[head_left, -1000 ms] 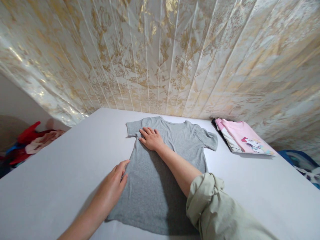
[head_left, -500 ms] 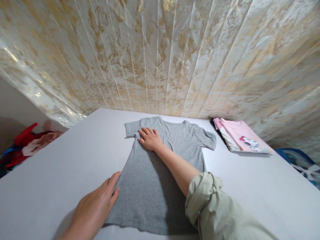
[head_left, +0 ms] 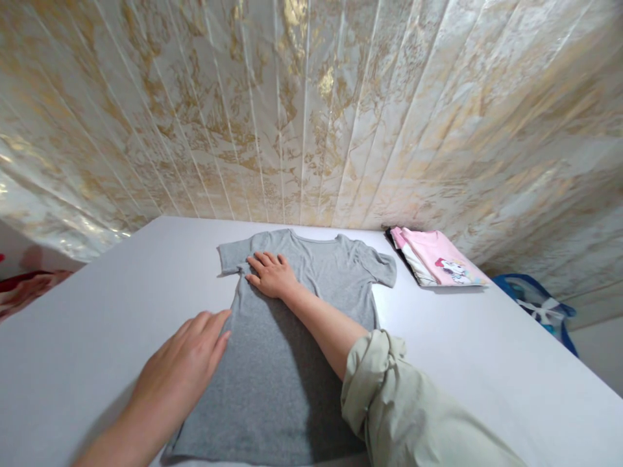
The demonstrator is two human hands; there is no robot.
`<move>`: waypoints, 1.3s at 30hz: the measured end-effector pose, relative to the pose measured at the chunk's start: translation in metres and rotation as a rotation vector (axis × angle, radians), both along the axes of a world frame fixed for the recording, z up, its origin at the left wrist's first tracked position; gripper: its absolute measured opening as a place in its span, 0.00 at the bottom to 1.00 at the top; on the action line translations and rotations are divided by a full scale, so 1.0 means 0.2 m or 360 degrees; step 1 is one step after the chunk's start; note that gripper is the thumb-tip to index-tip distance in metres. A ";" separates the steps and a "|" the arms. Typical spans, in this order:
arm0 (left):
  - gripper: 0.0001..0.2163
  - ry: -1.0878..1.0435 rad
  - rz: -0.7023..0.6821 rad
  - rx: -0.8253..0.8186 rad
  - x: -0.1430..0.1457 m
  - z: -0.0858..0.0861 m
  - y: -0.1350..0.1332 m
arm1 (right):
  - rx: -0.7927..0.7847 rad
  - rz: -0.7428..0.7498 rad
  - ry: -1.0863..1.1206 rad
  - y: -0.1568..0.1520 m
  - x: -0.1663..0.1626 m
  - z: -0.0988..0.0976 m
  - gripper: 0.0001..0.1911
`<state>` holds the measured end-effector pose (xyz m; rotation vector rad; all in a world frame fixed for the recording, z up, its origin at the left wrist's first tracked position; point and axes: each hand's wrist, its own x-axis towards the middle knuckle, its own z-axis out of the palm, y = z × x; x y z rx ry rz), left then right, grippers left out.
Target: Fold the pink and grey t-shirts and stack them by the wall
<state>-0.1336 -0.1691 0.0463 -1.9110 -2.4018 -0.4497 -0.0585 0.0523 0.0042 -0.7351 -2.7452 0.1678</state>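
Note:
A grey short-sleeved T-shirt (head_left: 263, 383) lies spread face up, its neckline toward the wall and its hem toward me. My right hand (head_left: 272, 275) rests flat on its upper left part, just below the left sleeve, fingers apart. That forearm, in a rolled-up green sleeve, crosses over the shirt and hides part of its right side. At the shirt's left side edge is my left hand (head_left: 187, 353), its fingertips touching the fabric. Its thumb stands a little apart from the stretched fingers.
The shirt is on a white table (head_left: 438, 376). Toward the back right lies a stack of folded clothes (head_left: 440, 259), a pink printed one on top. A blue-rimmed bag (head_left: 540, 305) sits beyond the right edge, reddish cloth (head_left: 29, 292) beyond the left. A gold-patterned wall covering (head_left: 311, 117) rises behind.
My left hand has slid up along the shirt's left edge, away from the hem. My right hand keeps its place on the shirt. The whole view has shifted, so things appear further left.

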 end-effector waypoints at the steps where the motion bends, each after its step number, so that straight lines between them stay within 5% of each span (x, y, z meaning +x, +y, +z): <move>1: 0.19 -0.0007 -0.0070 0.0091 0.01 0.00 0.09 | -0.0010 -0.0003 -0.0011 0.00 0.00 0.00 0.29; 5: 0.22 0.0029 -0.0198 0.0157 0.02 -0.13 0.34 | -0.0054 -0.0004 -0.0029 0.00 0.01 0.01 0.27; 11: 0.28 0.0256 -0.0029 -0.0038 -0.05 -0.30 0.21 | -0.0239 0.0065 0.0074 0.03 -0.01 0.03 0.27; 15: 0.29 0.0236 0.0012 -0.0170 -0.06 -0.25 0.13 | -0.0494 0.0098 0.0165 0.20 0.10 0.12 0.25; 18: 0.29 0.0189 -0.0017 -0.0135 0.02 -0.17 0.17 | -0.0379 -0.0148 0.0142 0.36 0.35 0.18 0.23; 24: 0.28 -0.0061 -0.0777 -0.0072 0.42 -0.09 0.36 | -0.0142 -0.0625 -0.0205 0.43 0.80 0.08 0.25; 28: 0.30 -0.0114 -0.1094 -0.0288 0.58 -0.15 0.36 | -0.0021 -0.0656 -0.0206 0.42 0.84 -0.01 0.28; 35: 0.33 -0.0008 -0.1319 -0.0235 0.50 -0.23 0.08 | -0.0057 -0.0663 -0.0118 0.46 0.81 -0.03 0.28; 39: 0.27 -0.0019 -0.1191 -0.0147 0.52 -0.22 0.02 | -0.0181 -0.0611 0.0043 0.52 0.82 0.00 0.25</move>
